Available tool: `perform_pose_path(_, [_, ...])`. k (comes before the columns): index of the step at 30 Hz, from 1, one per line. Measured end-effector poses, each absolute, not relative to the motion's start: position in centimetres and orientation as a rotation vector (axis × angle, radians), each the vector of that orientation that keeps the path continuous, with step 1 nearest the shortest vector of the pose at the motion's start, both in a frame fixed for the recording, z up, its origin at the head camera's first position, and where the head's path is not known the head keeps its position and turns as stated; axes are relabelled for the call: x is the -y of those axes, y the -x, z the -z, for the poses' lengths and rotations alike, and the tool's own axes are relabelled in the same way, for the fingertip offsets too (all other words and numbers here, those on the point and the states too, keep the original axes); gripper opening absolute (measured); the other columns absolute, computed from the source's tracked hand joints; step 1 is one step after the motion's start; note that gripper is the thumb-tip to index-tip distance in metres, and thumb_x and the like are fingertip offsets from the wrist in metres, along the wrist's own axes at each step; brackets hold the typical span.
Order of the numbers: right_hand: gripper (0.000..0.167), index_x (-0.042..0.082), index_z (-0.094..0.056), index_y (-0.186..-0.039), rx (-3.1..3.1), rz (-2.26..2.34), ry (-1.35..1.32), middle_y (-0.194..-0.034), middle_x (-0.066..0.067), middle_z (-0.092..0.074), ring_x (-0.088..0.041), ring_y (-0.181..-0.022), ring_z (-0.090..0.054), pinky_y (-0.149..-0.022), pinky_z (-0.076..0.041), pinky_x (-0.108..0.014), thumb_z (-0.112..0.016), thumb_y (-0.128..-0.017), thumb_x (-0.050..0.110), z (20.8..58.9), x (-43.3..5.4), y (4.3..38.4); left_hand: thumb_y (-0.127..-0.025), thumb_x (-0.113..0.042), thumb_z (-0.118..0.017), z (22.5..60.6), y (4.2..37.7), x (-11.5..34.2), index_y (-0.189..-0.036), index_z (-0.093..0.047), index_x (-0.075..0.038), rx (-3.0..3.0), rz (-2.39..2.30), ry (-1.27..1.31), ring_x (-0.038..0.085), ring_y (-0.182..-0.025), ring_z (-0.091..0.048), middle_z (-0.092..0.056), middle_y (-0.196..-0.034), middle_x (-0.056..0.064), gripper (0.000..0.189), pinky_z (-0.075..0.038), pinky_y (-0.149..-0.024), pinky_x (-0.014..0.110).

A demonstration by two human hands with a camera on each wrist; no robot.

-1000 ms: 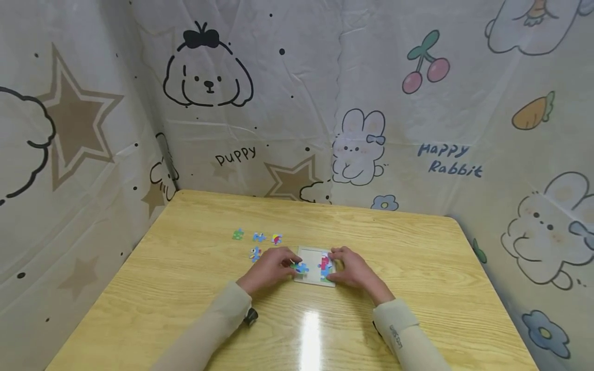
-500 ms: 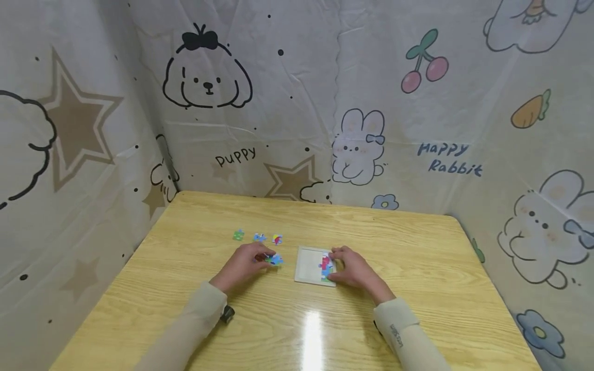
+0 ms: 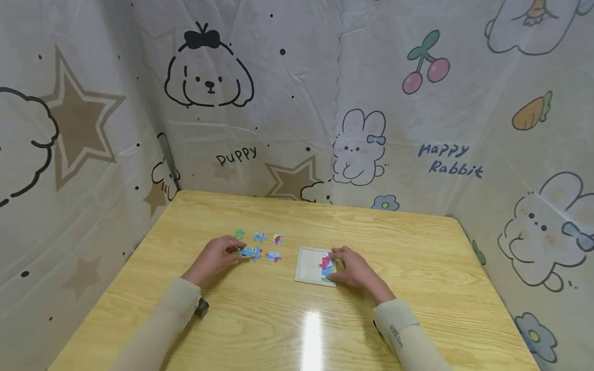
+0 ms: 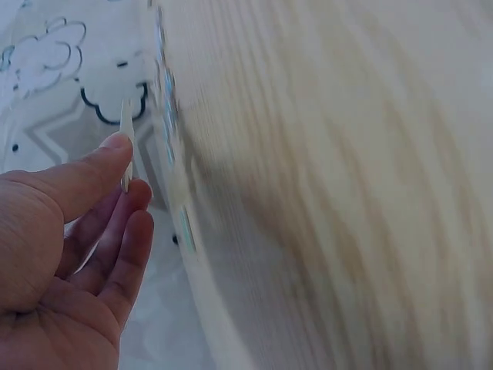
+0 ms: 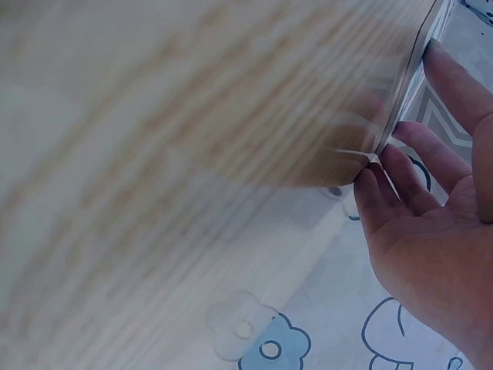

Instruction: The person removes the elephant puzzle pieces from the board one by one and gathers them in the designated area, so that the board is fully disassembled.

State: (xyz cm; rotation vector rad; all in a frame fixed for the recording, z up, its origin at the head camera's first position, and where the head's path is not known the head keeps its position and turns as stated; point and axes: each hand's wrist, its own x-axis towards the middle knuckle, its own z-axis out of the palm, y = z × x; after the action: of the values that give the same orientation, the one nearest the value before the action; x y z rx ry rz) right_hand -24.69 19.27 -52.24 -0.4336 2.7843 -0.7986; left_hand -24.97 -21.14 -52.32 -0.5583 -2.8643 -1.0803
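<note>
My left hand pinches a jigsaw piece between thumb and fingertips; the left wrist view shows it edge-on, raised off the table. In the head view it overlaps a blue jigsaw piece with an eye on it. Beside that lies a blue and pink piece. My right hand grips the right side of a pale square puzzle tray, thumb near the front corner and fingers toward the back. Joined pieces fill the tray's right part; its left part shows bare board.
Behind lie a green piece, a blue piece and a yellow and red piece, in a row. The wooden table meets a printed cloth at its back and sides.
My left hand has moved left from over the tray, carrying its piece past the loose ones. The blue and pink piece has come into sight. My right hand and the tray stay put.
</note>
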Motion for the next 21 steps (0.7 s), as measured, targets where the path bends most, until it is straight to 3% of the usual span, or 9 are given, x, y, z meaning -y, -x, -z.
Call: perform_pose_path(21, [0.065,0.005,-0.060,-0.144,-2.764,0.832,0.385,-0.156,-0.015,-0.050,-0.043,-0.144,-0.044,-0.120,-0.035,-0.059,-0.086,-0.087,0.023,52.3,-19.1,24.7,-0.091,-0.006,-0.078,52.4,26.5,23.7,-0.119,-0.076,-0.003,2.905,1.043,0.523,0.023,-0.093,-0.071,-0.074,-0.111,0.011,0.028,-0.061,-0.085,0.042])
